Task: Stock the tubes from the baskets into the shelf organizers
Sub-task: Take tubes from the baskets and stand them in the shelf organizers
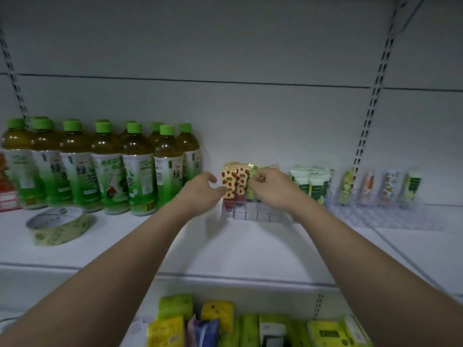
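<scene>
Both hands are up at the shelf, close together but not touching. The left hand (200,190) has its fingers loosely spread, with the fingertips right against the strawberry-print tubes (235,182), steadying them rather than gripping. The right hand (269,189) is curled in and seems to pinch a pale green tube (252,181) just beside the strawberry ones, though the fingers cover most of it so I can't say exactly how it's held.

All those tubes stand upright in a clear organizer (253,212) sitting directly under the hands on the white shelf (225,246). The front compartments nearest the wrists look see-through; what's in them, can't tell.

Just past the right hand there's a cluster of green-and-white tubes (312,182), and further out that way a second clear organizer (383,214) with a few separate tubes (390,185) spaced apart along its back row.

Out beyond the left hand is a block of green tea bottles (100,166) with green caps, and a roll of tape (59,225) lying tilted in front of them.

Down below the forearms, on the lower level, packaged goods (220,319) in yellow, green and blue sit bunched together.
</scene>
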### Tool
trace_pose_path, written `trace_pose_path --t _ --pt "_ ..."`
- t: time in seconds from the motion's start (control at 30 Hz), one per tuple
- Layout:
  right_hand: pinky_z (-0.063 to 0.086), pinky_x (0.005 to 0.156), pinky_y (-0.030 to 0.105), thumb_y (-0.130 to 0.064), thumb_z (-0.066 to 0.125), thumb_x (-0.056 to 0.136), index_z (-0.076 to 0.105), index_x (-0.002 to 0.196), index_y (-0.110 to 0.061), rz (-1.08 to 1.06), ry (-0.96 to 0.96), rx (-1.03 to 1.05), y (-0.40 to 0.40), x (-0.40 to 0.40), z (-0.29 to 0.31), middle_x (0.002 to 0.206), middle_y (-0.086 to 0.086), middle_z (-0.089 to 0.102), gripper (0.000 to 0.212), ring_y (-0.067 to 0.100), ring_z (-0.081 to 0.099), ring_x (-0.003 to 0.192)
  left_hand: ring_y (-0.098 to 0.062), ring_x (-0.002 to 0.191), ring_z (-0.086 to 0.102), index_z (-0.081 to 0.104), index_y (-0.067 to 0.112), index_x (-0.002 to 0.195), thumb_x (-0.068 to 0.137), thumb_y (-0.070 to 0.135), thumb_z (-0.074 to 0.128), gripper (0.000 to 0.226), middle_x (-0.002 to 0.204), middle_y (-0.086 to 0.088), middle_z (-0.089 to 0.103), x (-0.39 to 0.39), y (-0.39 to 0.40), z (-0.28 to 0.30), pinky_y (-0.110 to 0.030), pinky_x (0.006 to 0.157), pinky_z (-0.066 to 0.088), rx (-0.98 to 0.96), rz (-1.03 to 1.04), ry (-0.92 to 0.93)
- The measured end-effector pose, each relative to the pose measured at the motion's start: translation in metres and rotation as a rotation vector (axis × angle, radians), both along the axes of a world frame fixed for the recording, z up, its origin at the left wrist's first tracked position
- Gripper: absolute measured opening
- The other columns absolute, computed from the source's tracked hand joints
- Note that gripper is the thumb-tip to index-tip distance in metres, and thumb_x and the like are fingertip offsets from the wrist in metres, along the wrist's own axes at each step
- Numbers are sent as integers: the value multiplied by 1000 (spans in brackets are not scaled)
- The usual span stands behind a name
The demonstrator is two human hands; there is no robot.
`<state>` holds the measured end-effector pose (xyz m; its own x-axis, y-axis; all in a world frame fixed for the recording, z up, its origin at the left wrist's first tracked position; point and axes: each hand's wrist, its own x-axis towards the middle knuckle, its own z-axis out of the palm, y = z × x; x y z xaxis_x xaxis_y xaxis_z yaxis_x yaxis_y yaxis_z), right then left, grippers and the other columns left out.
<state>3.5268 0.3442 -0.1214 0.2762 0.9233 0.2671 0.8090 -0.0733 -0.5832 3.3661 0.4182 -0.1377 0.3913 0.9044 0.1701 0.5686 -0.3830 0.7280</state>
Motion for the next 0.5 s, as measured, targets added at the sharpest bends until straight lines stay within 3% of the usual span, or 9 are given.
trace_pose_path --t 0.07,0.17,0.23,0.3,0.37,0.5 --pt "46 84 32 -35 49 99 64 111 -9 49 -57 -115 -26 -8 3 117 13 65 32 26 60 104 -25 115 54 48 16 134 95 40 53 47 133 -8 54 -7 -28 0 -32 93 43 45 -8 177" --pt "44 76 31 -35 51 99 64 113 -5 102 -91 -199 -67 -22 -2 122 15 62 35 26 58 99 -25 110 57 59 13 122 95 38 53 37 127 -9 59 -22 -72 -4 -33 90 45 129 -6 313" --pt "50 81 43 -31 51 99 62 116 6 112 -78 -217 -96 -32 -7 119 28 61 42 38 60 98 -28 106 59 66 10 112 94 34 54 32 122 -11 64 -35 -103 -6 -33 87 46 121 11 314" --pt "51 83 47 -31 51 99 61 115 8 126 -69 -232 -124 -39 -18 114 30 63 44 37 62 89 -29 93 63 68 6 105 94 32 54 32 110 -13 69 -48 -134 -14 -30 76 48 37 -22 306" --pt "51 72 37 -36 51 98 64 110 3 146 -67 -272 -149 -46 -36 108 23 68 43 30 63 83 -25 77 61 69 8 99 95 33 52 31 97 -9 70 -59 -165 -34 -26 62 45 -114 -81 333" --pt "42 62 30 -31 53 97 66 104 1 192 3 -413 -178 -58 -105 106 23 69 36 25 58 74 -23 70 59 67 7 101 95 35 51 33 96 -12 69 -68 -198 -109 -24 57 45 -323 -168 487"
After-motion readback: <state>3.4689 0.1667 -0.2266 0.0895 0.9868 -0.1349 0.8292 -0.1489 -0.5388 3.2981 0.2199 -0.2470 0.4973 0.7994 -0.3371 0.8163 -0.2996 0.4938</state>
